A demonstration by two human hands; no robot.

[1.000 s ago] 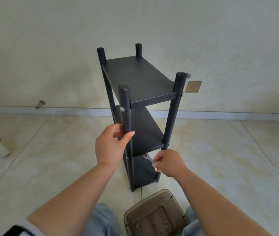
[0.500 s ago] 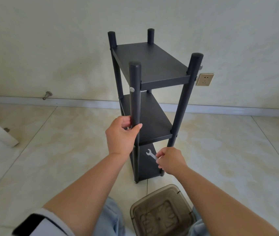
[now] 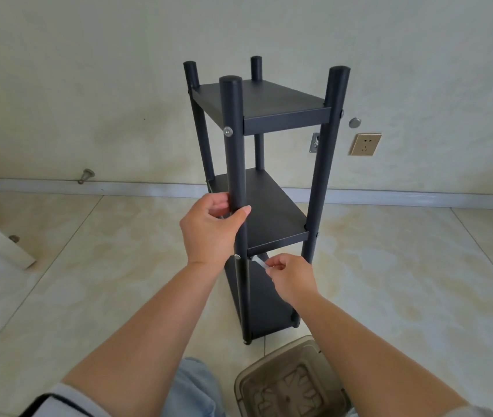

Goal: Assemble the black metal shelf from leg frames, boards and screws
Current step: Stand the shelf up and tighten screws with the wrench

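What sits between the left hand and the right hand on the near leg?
In the head view, a silver screw head sits on the near leg, between the left hand and right hand.

My left hand (image 3: pixel 209 233) grips the shelf's (image 3: pixel 269 206) near front leg (image 3: pixel 234 164); my right hand (image 3: pixel 292 276) pinches a small wrench (image 3: pixel 258 261) under the middle board (image 3: pixel 272 218), by the screw (image 3: pixel 237 257).

The small silver wrench (image 3: pixel 259 261) was mostly hidden inside the right hand (image 3: pixel 292 278), and the translucent brown plastic bin (image 3: pixel 292 383) was cut off by the bottom edge
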